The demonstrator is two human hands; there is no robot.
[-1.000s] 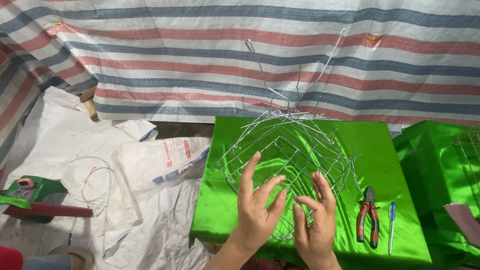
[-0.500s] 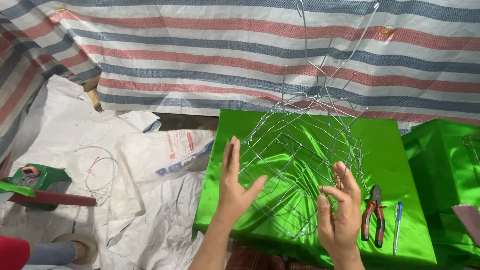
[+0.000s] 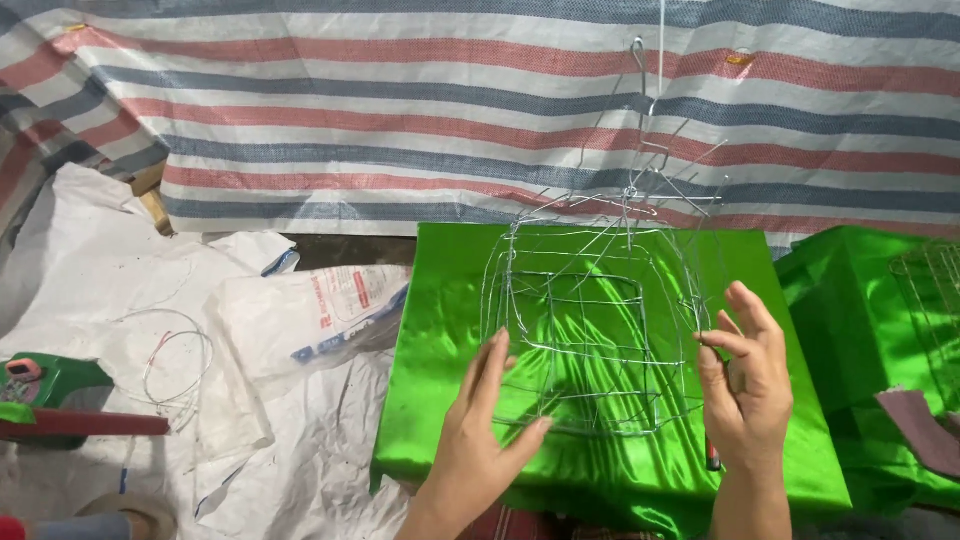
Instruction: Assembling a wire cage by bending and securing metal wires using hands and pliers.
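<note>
Both hands [image 3: 610, 400] steady wire frame [image 3: 590, 330] over green cloth [image 3: 440, 350].

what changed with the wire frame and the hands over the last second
The wire frame was lifted off the green cloth and turned upright, its hook now high. Both hands moved apart: left hand on the lower left edge, right hand on the right side, now covering the pliers. The cloth, white sacks and striped tarp stayed put.
</note>
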